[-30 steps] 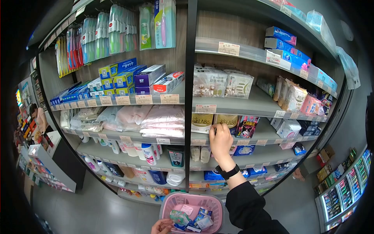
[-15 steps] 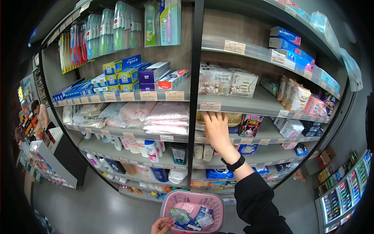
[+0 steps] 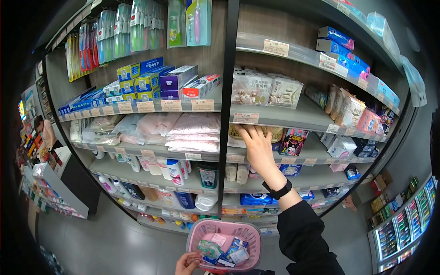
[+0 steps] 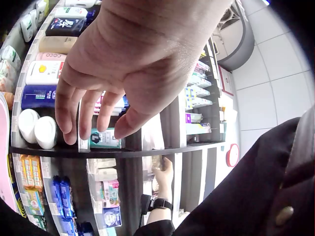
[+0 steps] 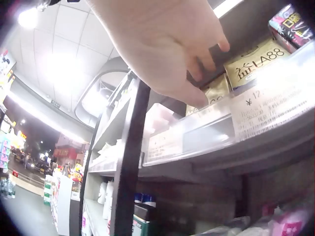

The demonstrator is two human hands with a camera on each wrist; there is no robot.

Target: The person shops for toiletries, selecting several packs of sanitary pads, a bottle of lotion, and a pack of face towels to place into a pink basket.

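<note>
My right hand (image 3: 260, 149) reaches into the right-hand shelving bay, its fingers spread and nearly straight over the top of a gold packet (image 3: 235, 136). In the right wrist view the thumb lies at the front of this gold packet (image 5: 217, 90), with the other fingers farther back. A second gold packet marked LA88 (image 5: 258, 63) stands beside it. Low in the head view, my left hand (image 3: 187, 263) hangs by the left rim of a pink basket (image 3: 222, 227) that holds several small packages. The left wrist view shows its fingers loosely bent, holding nothing.
A dark box with a cartoon figure (image 3: 293, 142) stands right of the gold packets. Above them run a shelf edge with a price tag (image 3: 246, 118) and white cotton packs (image 3: 250, 87). A black upright post (image 3: 226, 137) divides the bays. Far left, a person (image 3: 45, 133) stands near a counter.
My right hand has moved up and left from in front of the gold packets to the top of the left one, its fingers straightening. The left hand stays beside the basket.
</note>
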